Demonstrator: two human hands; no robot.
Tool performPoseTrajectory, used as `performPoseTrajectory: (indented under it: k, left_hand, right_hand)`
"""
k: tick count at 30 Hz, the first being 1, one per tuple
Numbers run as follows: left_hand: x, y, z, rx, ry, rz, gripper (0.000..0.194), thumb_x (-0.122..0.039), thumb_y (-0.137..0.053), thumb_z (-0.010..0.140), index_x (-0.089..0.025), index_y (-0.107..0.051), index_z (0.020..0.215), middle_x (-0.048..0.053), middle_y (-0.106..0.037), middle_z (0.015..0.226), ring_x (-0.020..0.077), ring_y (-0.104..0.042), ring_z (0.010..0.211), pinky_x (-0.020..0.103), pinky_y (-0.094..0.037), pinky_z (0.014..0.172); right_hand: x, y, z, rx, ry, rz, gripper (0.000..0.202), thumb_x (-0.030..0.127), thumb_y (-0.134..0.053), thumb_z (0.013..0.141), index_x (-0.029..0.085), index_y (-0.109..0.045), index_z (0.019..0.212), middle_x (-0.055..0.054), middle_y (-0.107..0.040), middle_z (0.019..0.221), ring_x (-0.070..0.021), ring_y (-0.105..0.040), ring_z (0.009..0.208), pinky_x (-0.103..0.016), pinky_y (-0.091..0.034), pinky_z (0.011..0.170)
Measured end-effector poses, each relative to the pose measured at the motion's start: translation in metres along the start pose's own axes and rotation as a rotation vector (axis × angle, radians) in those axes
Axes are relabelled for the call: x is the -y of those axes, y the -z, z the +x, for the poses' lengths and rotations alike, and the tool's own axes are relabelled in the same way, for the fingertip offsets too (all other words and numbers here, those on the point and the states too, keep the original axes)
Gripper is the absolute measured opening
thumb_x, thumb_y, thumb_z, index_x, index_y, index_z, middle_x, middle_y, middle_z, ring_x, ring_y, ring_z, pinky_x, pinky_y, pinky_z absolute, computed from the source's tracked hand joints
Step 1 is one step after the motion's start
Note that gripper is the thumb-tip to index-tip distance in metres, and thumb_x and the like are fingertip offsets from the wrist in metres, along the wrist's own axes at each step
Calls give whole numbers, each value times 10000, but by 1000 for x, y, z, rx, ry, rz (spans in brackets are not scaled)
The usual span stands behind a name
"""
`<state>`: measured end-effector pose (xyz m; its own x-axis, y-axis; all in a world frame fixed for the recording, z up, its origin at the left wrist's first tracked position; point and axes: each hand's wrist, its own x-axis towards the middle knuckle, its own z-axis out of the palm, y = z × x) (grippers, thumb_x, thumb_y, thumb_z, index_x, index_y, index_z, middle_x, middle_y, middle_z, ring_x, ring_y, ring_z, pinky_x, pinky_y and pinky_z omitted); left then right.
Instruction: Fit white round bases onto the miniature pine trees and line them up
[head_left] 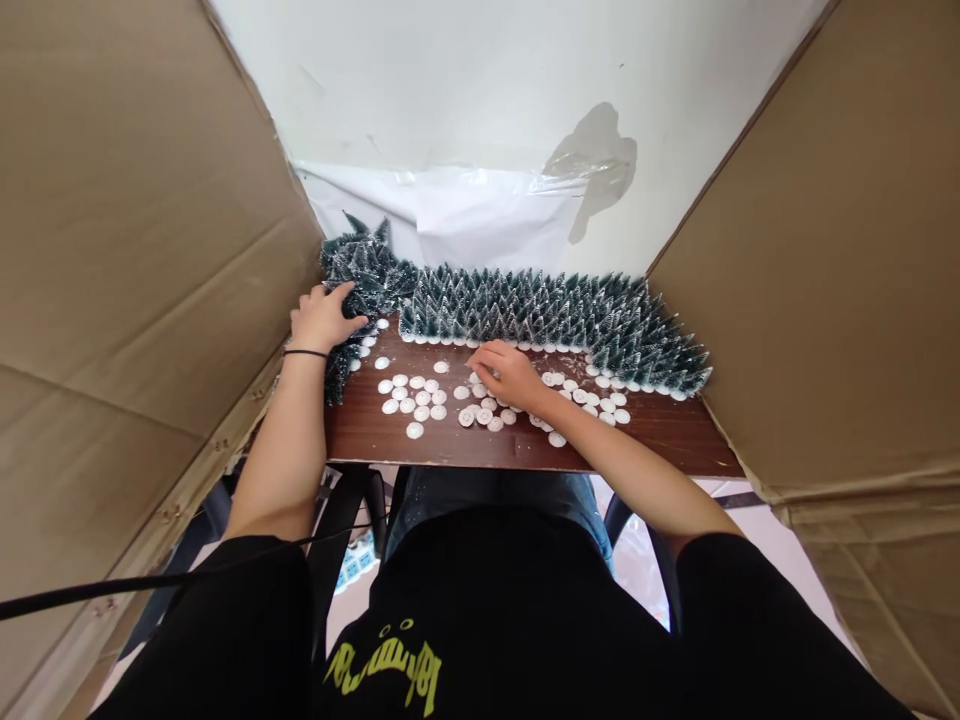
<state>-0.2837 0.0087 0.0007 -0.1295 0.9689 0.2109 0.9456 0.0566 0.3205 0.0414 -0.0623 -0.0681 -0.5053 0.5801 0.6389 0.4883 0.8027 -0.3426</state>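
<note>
- Miniature trees (pixel 525 305), dark green with white-flecked tips, stand upright in a dense block on the brown worktop (pixel 360 430), just beyond the right hand (pixel 510 375) and stretching off to its right; white round bases show along the block's near edge.
- Loose trees (pixel 367 262) lie heaped in a tangle under and beyond the left hand (pixel 321 318), with more of them on the near side of its thumb, beside the forearm.
- That left hand is spread wide over the heap, thumb well apart from the fingers.
- On the other side, the right hand is narrow, fingers curled toward the thumb, low above the worktop; whether anything is pinched there I cannot tell.
- White discs (pixel 420 397) lie scattered flat: one cluster between the two hands, another beneath and just nearer than the right hand, a third around its forearm.
- Thin dark band (pixel 304 351) circles the left wrist.
</note>
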Motion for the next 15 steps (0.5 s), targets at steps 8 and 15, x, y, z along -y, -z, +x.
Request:
performPoseTrajectory:
  k: [8,15]
  left_hand:
    - [3,5,2,-130,6,-117,465,-443,-705,779,-241,-691,1198,123,-657,1256,374,-572,1227,511,-432,1091]
    - [-3,16,2,-399,-46,-222,420,-339,-665,846,-141,-681,1216,63,-670,1173,198,-574,1083,378,-414,1106]
  right_hand:
    - [-5,-1,0,38,-29,15,273,218,-433,990,166,-697,940,-109,-715,966,-198,-627,915,-342,-511,832]
    - [-6,1,-1,99,-65,10,267,232,-435,994,173,-691,947,-109,-710,977,-209,-626,932,-358,-504,854]
